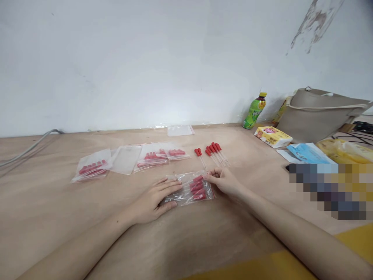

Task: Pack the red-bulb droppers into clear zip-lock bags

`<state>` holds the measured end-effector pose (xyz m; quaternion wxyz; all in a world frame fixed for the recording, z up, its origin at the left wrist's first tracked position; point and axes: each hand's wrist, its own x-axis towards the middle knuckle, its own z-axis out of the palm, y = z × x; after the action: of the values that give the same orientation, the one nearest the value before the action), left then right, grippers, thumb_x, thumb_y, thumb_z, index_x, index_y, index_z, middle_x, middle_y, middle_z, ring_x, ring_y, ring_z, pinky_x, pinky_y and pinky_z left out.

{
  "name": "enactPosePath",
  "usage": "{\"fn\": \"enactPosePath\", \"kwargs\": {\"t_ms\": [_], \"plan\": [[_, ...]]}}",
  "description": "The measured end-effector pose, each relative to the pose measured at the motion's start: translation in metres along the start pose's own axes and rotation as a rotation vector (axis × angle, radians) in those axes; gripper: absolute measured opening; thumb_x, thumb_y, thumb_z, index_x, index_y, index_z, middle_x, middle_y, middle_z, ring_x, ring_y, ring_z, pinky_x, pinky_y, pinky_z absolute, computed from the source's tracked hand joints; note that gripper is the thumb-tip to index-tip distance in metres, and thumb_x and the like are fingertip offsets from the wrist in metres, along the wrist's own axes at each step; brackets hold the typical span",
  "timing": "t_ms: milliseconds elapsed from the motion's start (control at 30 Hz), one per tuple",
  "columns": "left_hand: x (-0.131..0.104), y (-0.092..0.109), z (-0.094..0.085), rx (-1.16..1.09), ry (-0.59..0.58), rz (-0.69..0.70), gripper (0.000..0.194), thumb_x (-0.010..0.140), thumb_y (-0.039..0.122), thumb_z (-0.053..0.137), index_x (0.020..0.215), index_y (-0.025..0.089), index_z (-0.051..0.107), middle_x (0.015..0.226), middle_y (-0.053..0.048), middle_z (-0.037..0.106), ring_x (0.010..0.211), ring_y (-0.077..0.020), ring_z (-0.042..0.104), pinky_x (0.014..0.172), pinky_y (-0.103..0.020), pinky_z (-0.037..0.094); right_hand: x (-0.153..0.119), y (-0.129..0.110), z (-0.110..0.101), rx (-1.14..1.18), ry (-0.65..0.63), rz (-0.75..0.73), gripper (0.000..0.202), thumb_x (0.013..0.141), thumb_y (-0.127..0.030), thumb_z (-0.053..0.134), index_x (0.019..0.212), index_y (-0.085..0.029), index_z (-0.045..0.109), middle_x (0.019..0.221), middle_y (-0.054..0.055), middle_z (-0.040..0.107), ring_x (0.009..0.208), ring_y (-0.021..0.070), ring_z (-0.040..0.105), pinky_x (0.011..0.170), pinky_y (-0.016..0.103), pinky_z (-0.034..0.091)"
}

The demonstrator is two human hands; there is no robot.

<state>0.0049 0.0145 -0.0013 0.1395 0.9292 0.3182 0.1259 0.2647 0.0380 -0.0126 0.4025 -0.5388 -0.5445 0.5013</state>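
Note:
A clear plastic bag (186,197) lies flat on the table, with several red-bulbed droppers (198,187) inside, bulbs toward its right end. My left hand (155,199) rests on the bag's left part, fingers spread. At the upper right corner, my right hand (223,181) pinches the bag's edge between thumb and fingers. Just beyond that hand lie two loose droppers (198,152) and a group of several more (213,149). Filled bags (92,165) lie at the left, and others (151,156) lie nearer the middle.
An empty-looking clear bag (126,159) lies among the filled ones; flat bags (180,130) rest near the wall. At the right are a green bottle (254,112), a yellow tissue pack (273,136), a blue packet (310,153) and a grey bag (317,114). A cable (32,147) runs at far left.

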Motion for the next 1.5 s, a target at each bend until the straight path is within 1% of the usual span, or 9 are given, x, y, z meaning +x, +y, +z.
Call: {"fn": "enactPosePath", "kwargs": {"t_ms": [167,333,567,767,867,967,1100,1300,1500], "plan": [[0.0,0.003,-0.001,-0.004,0.019,-0.022,0.044,0.091,0.034,0.044,0.134,0.028,0.035,0.135,-0.002,0.043,0.125,-0.0201,0.038,0.108,-0.044,0.024,0.003,0.0,-0.01,0.102,0.078,0.097,0.04,0.049,-0.04,0.076,0.07,-0.018,0.051,0.047,-0.007,0.049,0.04,0.0055,0.038,0.039,0.018,0.024],[-0.001,0.003,0.0,0.014,0.018,-0.015,0.042,0.091,0.033,0.043,0.133,0.029,0.037,0.137,-0.003,0.04,0.126,-0.0211,0.036,0.106,-0.045,0.025,0.003,0.0,-0.011,-0.031,-0.131,0.102,0.039,0.061,-0.053,0.066,0.062,-0.015,0.056,0.043,-0.006,0.047,0.033,0.0027,0.027,0.034,0.019,0.015],[0.001,0.004,-0.001,0.012,0.014,-0.018,0.044,0.091,0.034,0.043,0.134,0.027,0.036,0.136,-0.003,0.042,0.126,-0.021,0.037,0.107,-0.044,0.025,-0.005,-0.007,-0.006,0.081,-0.112,0.133,0.037,0.058,-0.042,0.072,0.08,-0.015,0.061,0.043,-0.008,0.048,0.03,0.0028,0.03,0.03,0.018,0.015],[0.0,0.005,-0.001,0.022,0.015,-0.022,0.043,0.091,0.033,0.043,0.134,0.027,0.036,0.137,-0.004,0.041,0.126,-0.0211,0.037,0.106,-0.045,0.025,0.0,-0.001,-0.007,0.244,-0.415,0.103,0.038,0.058,-0.039,0.073,0.085,-0.013,0.065,0.072,0.004,0.066,0.065,0.0126,0.061,0.062,0.024,0.048],[0.0,0.004,-0.002,0.024,0.005,-0.026,0.044,0.091,0.033,0.043,0.134,0.028,0.036,0.137,-0.003,0.04,0.126,-0.0211,0.036,0.107,-0.045,0.024,0.001,0.004,-0.006,0.109,-0.268,0.08,0.038,0.059,-0.039,0.073,0.085,-0.013,0.062,0.064,0.001,0.064,0.055,0.011,0.059,0.053,0.023,0.046],[0.0,0.004,-0.002,0.023,-0.004,-0.019,0.044,0.091,0.033,0.043,0.135,0.029,0.035,0.138,-0.003,0.04,0.126,-0.021,0.036,0.107,-0.045,0.024,-0.001,0.002,-0.006,-0.064,-0.074,0.106,0.038,0.059,-0.036,0.074,0.086,-0.016,0.056,0.045,-0.009,0.05,0.03,0.0047,0.039,0.03,0.018,0.027],[0.001,0.005,-0.003,0.013,-0.021,0.0,0.044,0.091,0.033,0.043,0.135,0.029,0.035,0.138,-0.002,0.04,0.126,-0.0203,0.036,0.107,-0.044,0.024,-0.004,-0.004,-0.005,-0.077,-0.217,0.172,0.031,0.061,-0.04,0.071,0.07,-0.017,0.052,0.037,-0.01,0.042,0.025,0.0023,0.026,0.028,0.018,0.014],[0.0,0.005,-0.002,-0.013,0.006,-0.007,0.046,0.091,0.033,0.045,0.135,0.028,0.035,0.139,-0.002,0.039,0.129,-0.0206,0.031,0.107,-0.042,0.026,-0.007,-0.006,-0.002,0.025,-0.092,0.008,0.034,0.053,-0.037,0.075,0.06,-0.017,0.048,0.047,-0.007,0.05,0.039,0.0041,0.04,0.036,0.017,0.025],[-0.001,0.003,-0.001,-0.025,0.017,-0.002,0.045,0.09,0.032,0.046,0.134,0.027,0.036,0.138,-0.003,0.039,0.127,-0.0205,0.035,0.107,-0.042,0.025,-0.008,-0.005,-0.003,0.127,-0.058,0.099,0.04,0.047,-0.031,0.08,0.066,-0.016,0.049,0.054,-0.004,0.057,0.046,0.0065,0.05,0.043,0.018,0.035]]}}
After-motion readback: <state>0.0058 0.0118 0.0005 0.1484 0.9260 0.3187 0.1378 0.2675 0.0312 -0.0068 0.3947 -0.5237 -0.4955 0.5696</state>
